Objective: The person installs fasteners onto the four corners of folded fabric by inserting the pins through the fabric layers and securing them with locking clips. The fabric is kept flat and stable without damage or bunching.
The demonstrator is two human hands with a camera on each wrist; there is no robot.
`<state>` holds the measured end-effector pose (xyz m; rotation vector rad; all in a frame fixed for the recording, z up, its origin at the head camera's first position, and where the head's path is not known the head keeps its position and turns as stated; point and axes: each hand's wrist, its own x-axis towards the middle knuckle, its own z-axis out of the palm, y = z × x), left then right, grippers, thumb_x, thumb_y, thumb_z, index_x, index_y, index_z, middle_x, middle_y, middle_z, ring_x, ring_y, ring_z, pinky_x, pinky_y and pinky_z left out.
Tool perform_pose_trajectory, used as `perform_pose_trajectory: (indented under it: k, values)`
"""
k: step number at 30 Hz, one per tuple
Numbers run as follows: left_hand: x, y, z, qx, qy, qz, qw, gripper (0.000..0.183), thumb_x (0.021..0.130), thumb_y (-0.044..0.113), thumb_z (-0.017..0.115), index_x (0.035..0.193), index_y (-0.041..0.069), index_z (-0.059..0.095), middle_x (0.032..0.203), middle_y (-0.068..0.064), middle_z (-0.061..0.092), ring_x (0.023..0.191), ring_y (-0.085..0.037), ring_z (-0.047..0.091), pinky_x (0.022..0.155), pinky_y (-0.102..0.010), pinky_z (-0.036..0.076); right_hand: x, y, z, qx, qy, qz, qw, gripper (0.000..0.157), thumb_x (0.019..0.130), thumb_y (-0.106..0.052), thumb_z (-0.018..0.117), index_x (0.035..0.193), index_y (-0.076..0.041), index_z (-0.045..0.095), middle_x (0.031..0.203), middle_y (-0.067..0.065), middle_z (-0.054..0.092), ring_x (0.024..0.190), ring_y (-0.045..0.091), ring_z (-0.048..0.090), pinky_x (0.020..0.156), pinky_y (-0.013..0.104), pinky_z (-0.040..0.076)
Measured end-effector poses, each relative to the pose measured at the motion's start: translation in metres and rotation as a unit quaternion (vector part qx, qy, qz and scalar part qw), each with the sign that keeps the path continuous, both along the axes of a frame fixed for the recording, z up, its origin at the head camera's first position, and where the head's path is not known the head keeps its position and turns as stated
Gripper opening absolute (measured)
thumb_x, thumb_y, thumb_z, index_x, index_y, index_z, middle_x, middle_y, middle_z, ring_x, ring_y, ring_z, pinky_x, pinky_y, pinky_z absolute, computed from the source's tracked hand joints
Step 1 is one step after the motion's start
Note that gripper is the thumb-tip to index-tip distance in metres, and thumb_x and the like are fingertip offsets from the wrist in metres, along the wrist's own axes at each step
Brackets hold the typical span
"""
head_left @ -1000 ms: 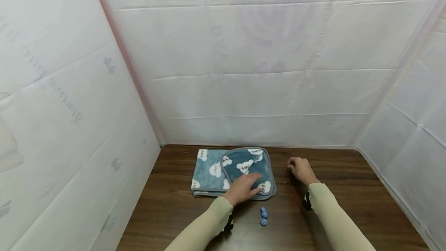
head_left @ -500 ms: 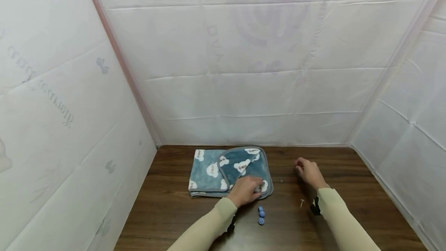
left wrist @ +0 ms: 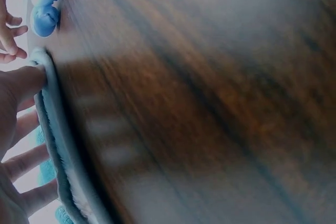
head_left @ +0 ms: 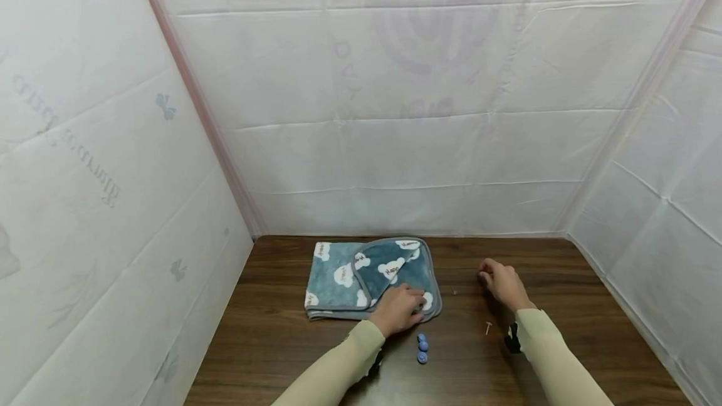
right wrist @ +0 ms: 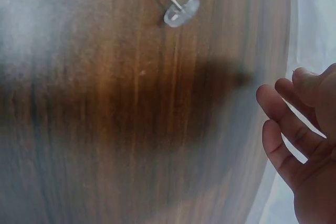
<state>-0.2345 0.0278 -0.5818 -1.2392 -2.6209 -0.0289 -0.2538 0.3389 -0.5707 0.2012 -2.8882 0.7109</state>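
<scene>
A folded teal fleece blanket (head_left: 329, 277) with grey edging and white bear-head prints lies at the back of the table. My left hand (head_left: 398, 309) rests on its front right corner; in the left wrist view the thumb lies at the blanket's edge, fingers spread over it. In front sit three small round blue caps (head_left: 423, 346). My right hand (head_left: 504, 284) is low over the table to the right, fingers curled and thumb near the fingertips; whether something tiny is between them is unclear. A clear pin with a round base (right wrist: 182, 11) lies nearby.
The brown wooden table (head_left: 271, 343) has white sheet walls (head_left: 406, 161) at its back and sides. Another tiny clear piece (head_left: 454, 292) lies between the blanket and my right hand.
My right hand has moved slightly right, and the clear pin by the forearm has come into sight. My left hand has shifted slightly right on the blanket. The head view has turned slightly.
</scene>
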Motion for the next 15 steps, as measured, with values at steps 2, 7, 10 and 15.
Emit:
perform_pose_trajectory:
  k: [2, 7, 10, 15]
  values:
    - [0.0012, 0.0012, -0.0002, -0.002, 0.006, -0.001, 1.0000, 0.019, 0.095, 0.038, 0.073, 0.110, 0.028, 0.078, 0.124, 0.012, 0.070, 0.098, -0.015, 0.066, 0.075, -0.031, 0.058, 0.0002, -0.0001, -0.0010, 0.000, -0.007, 0.001, 1.000, 0.005, 0.098, -0.006, 0.068, 0.101, -0.003, 0.066, 0.092, 0.014, 0.072, 0.068, 0.020, 0.062, 0.060, 0.042, 0.051]
    - [0.0030, 0.0037, -0.0014, 0.001, 0.022, -0.003, 0.9997, 0.010, 0.098, 0.034, 0.069, 0.096, 0.026, 0.074, 0.107, 0.012, 0.070, 0.089, -0.015, 0.064, 0.068, -0.033, 0.056, 0.0013, -0.0009, -0.0036, -0.003, -0.013, -0.006, 1.000, 0.006, 0.098, -0.008, 0.070, 0.099, -0.003, 0.066, 0.089, 0.011, 0.071, 0.067, 0.019, 0.059, 0.061, 0.042, 0.050]
    - [0.0036, 0.0040, -0.0002, 0.010, 0.031, 0.002, 0.9995, 0.012, 0.100, 0.032, 0.068, 0.091, 0.025, 0.072, 0.097, 0.011, 0.070, 0.083, -0.015, 0.064, 0.064, -0.031, 0.055, 0.0024, -0.0016, -0.0038, -0.002, -0.007, -0.010, 1.000, 0.006, 0.097, -0.008, 0.071, 0.097, -0.004, 0.066, 0.087, 0.010, 0.071, 0.067, 0.019, 0.057, 0.061, 0.042, 0.050]
    - [0.0034, 0.0030, 0.0059, 0.074, 0.000, 0.011, 0.9972, 0.017, 0.100, 0.024, 0.067, 0.084, 0.020, 0.067, 0.081, 0.008, 0.067, 0.072, -0.011, 0.063, 0.057, -0.025, 0.050, 0.0045, -0.0016, -0.0019, 0.015, 0.020, -0.001, 1.000, 0.007, 0.094, -0.005, 0.074, 0.092, -0.008, 0.068, 0.083, 0.008, 0.068, 0.066, 0.019, 0.055, 0.060, 0.042, 0.048]
